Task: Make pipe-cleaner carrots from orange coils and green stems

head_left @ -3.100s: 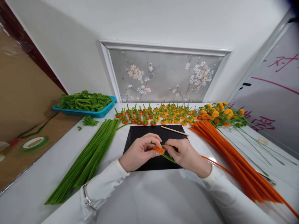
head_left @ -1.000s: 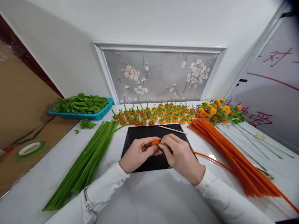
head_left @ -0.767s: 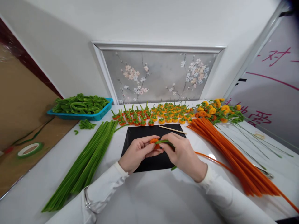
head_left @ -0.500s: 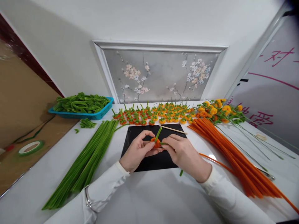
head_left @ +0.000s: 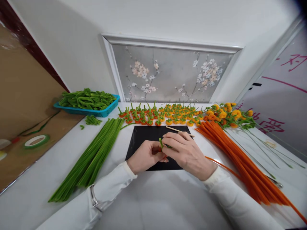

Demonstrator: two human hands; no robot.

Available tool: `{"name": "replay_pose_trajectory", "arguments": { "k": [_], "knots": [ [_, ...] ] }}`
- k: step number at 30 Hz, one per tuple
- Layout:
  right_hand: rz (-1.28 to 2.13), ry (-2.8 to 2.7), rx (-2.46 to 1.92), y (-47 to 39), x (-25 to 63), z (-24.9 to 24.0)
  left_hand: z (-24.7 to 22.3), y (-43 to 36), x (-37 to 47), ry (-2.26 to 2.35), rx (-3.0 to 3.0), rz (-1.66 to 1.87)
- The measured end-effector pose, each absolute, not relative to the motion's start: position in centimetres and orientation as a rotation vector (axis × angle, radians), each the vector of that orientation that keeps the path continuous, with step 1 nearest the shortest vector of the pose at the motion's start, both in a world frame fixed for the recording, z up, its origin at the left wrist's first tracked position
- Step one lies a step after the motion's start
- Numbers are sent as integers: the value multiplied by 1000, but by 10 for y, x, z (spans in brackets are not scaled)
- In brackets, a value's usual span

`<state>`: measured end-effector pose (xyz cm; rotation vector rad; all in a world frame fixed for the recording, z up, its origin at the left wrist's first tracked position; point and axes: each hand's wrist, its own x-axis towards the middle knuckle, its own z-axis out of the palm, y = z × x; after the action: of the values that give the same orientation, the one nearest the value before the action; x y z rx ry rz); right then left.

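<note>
Above a black mat (head_left: 139,137), my left hand (head_left: 146,156) is closed round a small orange flower piece, mostly hidden by the fingers. A green stem (head_left: 161,142) sticks up from that piece between the two hands. My right hand (head_left: 188,153) is bent over it, its fingertips pressed together on the green part at the flower. A thin pale stick (head_left: 176,129) lies across the mat's far edge. Behind the mat stand rows of small orange and yellow flower heads (head_left: 176,120) with green stems pointing up.
Green pipe cleaners (head_left: 93,159) lie at the left, orange ones (head_left: 237,159) at the right. A blue basket (head_left: 103,112) of green loops stands at the back left. Finished-looking flowers (head_left: 223,115) lie at the back right. Green tape (head_left: 35,141) rests on cardboard.
My right hand's fingers have curled over the top of the flower piece, hiding more of it and its stem. The whole view has shifted slightly.
</note>
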<state>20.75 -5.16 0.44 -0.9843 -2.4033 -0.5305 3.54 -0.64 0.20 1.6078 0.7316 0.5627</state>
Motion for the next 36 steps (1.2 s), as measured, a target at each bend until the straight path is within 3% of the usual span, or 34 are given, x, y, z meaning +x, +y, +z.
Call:
{"name": "replay_pose_trajectory", "arguments": {
  "k": [19, 26, 31, 36],
  "knots": [
    [-240, -2706, -971, -54, 206, 6, 5, 6, 22, 730, 1546, 176],
    [-441, -2705, -912, -54, 201, 2, 5, 8, 19, 724, 1647, 117],
    [-493, -2560, -1111, -58, 189, -6, 5, 2, 20, 805, 1950, 233],
    [-471, -2249, -1469, -58, 178, -16, 6, -13, 30, 962, 2333, 600]
  ]
}}
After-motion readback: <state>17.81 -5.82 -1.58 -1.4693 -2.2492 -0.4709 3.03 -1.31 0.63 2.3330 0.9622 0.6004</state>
